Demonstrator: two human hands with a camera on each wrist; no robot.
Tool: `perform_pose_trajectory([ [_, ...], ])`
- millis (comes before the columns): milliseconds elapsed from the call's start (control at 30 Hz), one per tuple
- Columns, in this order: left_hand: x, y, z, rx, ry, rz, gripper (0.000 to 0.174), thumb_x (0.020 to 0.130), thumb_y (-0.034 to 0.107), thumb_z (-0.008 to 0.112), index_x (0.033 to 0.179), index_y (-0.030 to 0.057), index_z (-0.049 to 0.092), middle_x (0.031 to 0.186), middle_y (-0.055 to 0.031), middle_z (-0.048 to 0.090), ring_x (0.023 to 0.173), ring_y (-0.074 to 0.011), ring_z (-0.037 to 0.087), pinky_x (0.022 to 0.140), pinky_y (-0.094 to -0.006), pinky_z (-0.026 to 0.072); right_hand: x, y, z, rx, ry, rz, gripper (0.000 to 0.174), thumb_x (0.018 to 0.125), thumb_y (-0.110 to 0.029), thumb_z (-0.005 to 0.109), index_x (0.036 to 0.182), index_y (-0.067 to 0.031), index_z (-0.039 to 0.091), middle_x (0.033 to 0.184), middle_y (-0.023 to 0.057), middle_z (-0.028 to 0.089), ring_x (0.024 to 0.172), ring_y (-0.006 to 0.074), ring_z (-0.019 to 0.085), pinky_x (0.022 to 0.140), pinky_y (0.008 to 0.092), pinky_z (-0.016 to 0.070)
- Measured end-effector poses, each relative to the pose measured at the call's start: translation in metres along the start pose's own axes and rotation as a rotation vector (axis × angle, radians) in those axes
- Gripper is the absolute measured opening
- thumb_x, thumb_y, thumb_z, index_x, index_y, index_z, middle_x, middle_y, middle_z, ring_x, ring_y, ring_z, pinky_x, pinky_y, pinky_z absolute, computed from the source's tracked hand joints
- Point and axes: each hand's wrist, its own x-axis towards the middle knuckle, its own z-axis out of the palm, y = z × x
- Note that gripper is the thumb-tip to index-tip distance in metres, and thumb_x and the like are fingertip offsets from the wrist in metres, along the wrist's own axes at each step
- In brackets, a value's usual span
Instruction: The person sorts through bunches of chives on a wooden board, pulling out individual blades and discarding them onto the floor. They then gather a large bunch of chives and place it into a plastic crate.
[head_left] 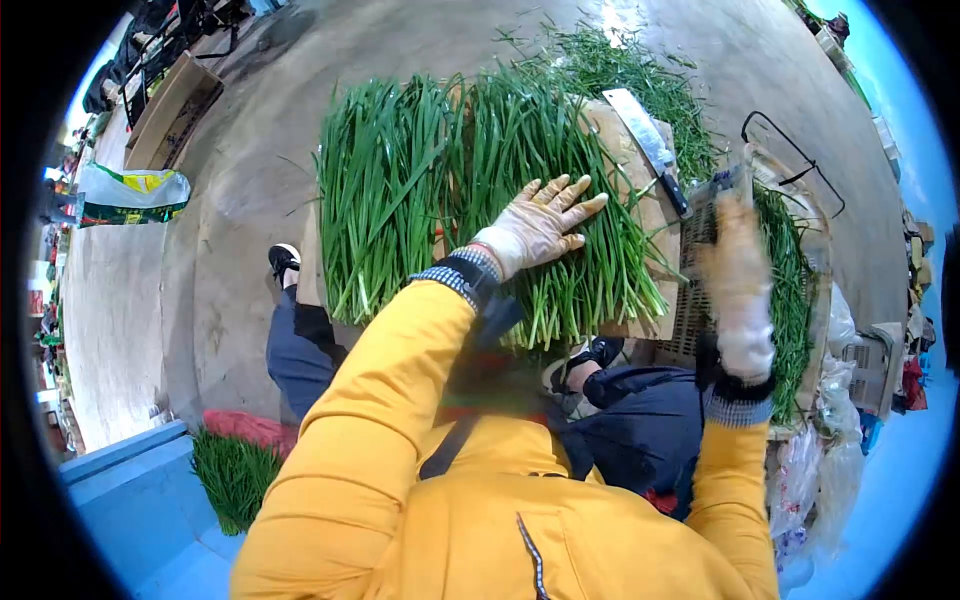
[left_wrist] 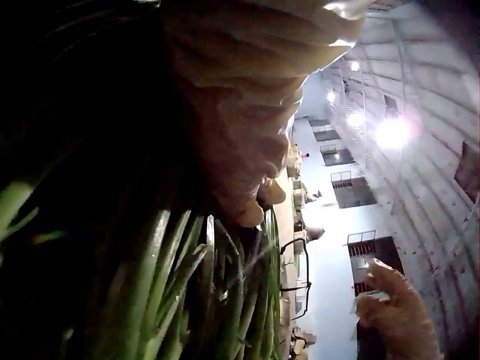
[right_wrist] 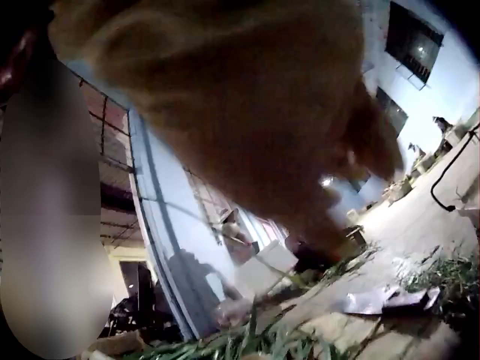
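Two thick bundles of long green leafy stalks, a left one (head_left: 380, 200) and a right one (head_left: 510, 140), lie side by side on a board (head_left: 608, 125). My gloved left hand (head_left: 540, 225) rests on the right bundle with its fingers spread; the left wrist view shows this glove (left_wrist: 240, 97) above the stalks (left_wrist: 157, 285). My gloved right hand (head_left: 738, 290) is motion-blurred over the edge of a crate (head_left: 695, 300). It appears in the left wrist view (left_wrist: 401, 315) and dark in its own view (right_wrist: 247, 97); its grip is unclear. A knife (head_left: 645, 135) lies on the board.
Loose green trimmings (head_left: 640, 80) lie behind the board. Further greens (head_left: 788, 300) fill a container on the right, near a thin black frame (head_left: 800, 160) and plastic bags (head_left: 838, 400). A cardboard box (head_left: 175, 110) and a bag (head_left: 135, 195) stand at the left; more stalks (head_left: 232, 480) are lower left.
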Motion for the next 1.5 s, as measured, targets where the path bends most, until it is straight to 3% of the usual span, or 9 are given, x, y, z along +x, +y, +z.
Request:
perform_pose_trajectory([
  [167,0.001,-0.003,0.007,-0.024,0.043,0.005,0.066,0.096,0.042,0.046,0.154,0.0285,0.017,0.160,-0.0091,0.017,0.146,-0.0323,0.022,0.118,-0.0488,0.0178,-0.104,-0.086,0.023,0.367,-1.052,0.159,0.060,0.083,-0.052,0.066,0.104,0.0049,0.065,0.093,0.0263,0.067,0.090,0.0410,0.065,0.084,0.0449,0.0511],
  [267,0.001,-0.002,0.002,-0.011,0.038,0.013,0.066,0.095,0.040,0.047,0.154,0.0286,0.018,0.160,-0.0088,0.019,0.145,-0.0323,0.022,0.117,-0.0489,0.0184,-0.151,-0.121,0.079,1.314,-0.876,0.783,0.036,0.094,-0.029,0.061,0.110,0.0037,0.062,0.091,0.0123,0.069,0.075,0.0191,0.064,0.071,0.0301,0.0514],
  [433,0.004,-0.005,0.004,-0.016,0.043,-0.002,0.067,0.096,0.042,0.046,0.154,0.0295,0.016,0.161,-0.0079,0.017,0.146,-0.0322,0.022,0.118,-0.0487,0.0177,-0.119,-0.099,-0.011,1.425,-1.083,0.667,0.023,0.098,-0.019,0.054,0.105,0.0003,0.064,0.086,0.0047,0.068,0.064,0.0082,0.054,0.058,0.0216,0.0443],
  [567,0.002,-0.009,-0.003,-0.116,0.036,-0.018,0.065,0.096,0.041,0.046,0.154,0.0275,0.020,0.161,-0.0077,0.017,0.146,-0.0313,0.021,0.119,-0.0474,0.0152,-0.128,-0.033,-0.105,1.141,-0.091,0.678,0.029,0.096,-0.022,0.057,0.114,0.0004,0.060,0.096,0.0126,0.069,0.070,0.0094,0.064,0.053,0.0179,0.0459],
  [633,0.009,-0.016,-0.008,-0.229,0.365,0.047,0.059,0.096,0.029,0.053,0.151,0.0212,0.031,0.157,-0.0090,0.029,0.145,-0.0269,0.024,0.121,-0.0394,0.0165,-0.100,-0.018,-0.096,0.347,0.363,0.086,0.029,0.093,-0.010,0.060,0.119,0.0018,0.060,0.095,0.0131,0.065,0.076,0.0100,0.060,0.055,0.0233,0.0491],
  [800,-0.029,0.007,-0.100,-0.672,0.945,-0.067,0.048,0.079,-0.015,0.046,0.119,0.0053,0.062,0.128,-0.0087,0.061,0.112,-0.0219,0.060,0.096,-0.0331,0.0495,-0.024,-0.084,-0.038,1.684,-0.112,0.553,0.023,0.098,-0.014,0.052,0.114,-0.0046,0.066,0.080,-0.0050,0.061,0.056,0.0017,0.041,0.048,0.0181,0.0304],
  [933,-0.033,0.012,-0.090,-0.452,0.804,0.249,0.045,0.072,-0.017,0.046,0.105,0.0049,0.067,0.110,-0.0112,0.069,0.103,-0.0243,0.065,0.089,-0.0337,0.0532,-0.019,-0.084,0.079,0.981,-0.556,0.496,0.022,0.097,-0.020,0.057,0.100,-0.0020,0.069,0.070,-0.0013,0.061,0.057,0.0059,0.049,0.053,0.0230,0.0409],
  [1300,-0.062,-0.003,-0.041,-0.722,1.093,-0.172,0.053,0.081,-0.018,0.039,0.128,-0.0010,0.055,0.130,-0.0147,0.059,0.122,-0.0250,0.056,0.109,-0.0326,0.0398,-0.063,-0.114,0.099,0.568,-0.069,0.173,0.014,0.089,-0.021,0.063,0.091,-0.0070,0.062,0.074,0.0190,0.062,0.069,0.0394,0.063,0.059,0.0465,0.0488],
  [1500,-0.139,0.018,-0.019,-0.933,0.913,-0.261,0.049,0.087,-0.020,0.035,0.128,0.0004,0.053,0.131,-0.0131,0.057,0.124,-0.0222,0.054,0.109,-0.0349,0.0401,-0.051,-0.090,0.038,1.111,0.169,0.251,0.011,0.097,-0.007,0.056,0.105,-0.0034,0.064,0.090,-0.0001,0.066,0.068,0.0017,0.050,0.059,0.0173,0.0420],
])
